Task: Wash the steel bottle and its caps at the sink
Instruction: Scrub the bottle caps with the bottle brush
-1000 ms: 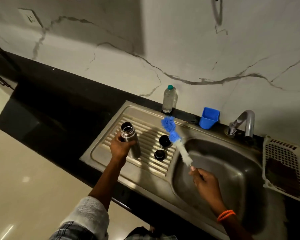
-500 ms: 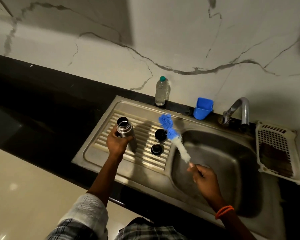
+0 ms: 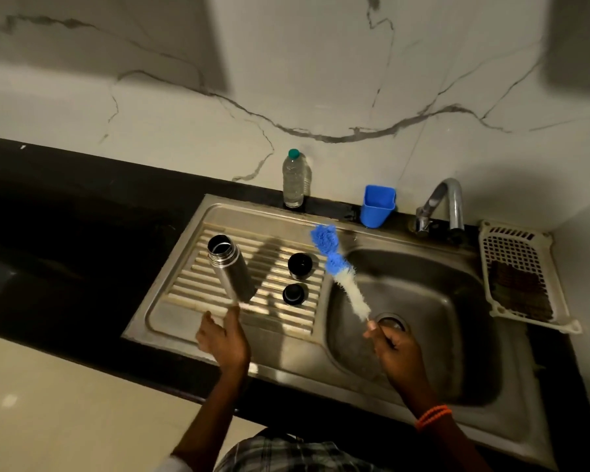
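Note:
The open steel bottle (image 3: 230,267) stands upright on the ribbed drainboard (image 3: 191,287) of the sink, with no hand on it. My left hand (image 3: 223,338) hovers just in front of its base, fingers loosely spread and holding nothing. Two black caps sit to the bottle's right: the larger cap (image 3: 300,265) behind, the smaller cap (image 3: 294,294) in front. My right hand (image 3: 394,347) grips the handle of a bottle brush (image 3: 341,274) with white and blue bristles. The brush slants up over the left rim of the basin (image 3: 433,301).
A clear plastic bottle (image 3: 294,178) with a green cap and a blue cup (image 3: 377,206) stand at the back ledge. The tap (image 3: 445,202) rises behind the basin. A white plastic basket (image 3: 521,277) with a dark scrubber lies at the right. Black counter extends to the left.
My left hand has let go of the steel bottle and drawn back toward me. The bottle stays standing on the drainboard. The brush stays in my right hand.

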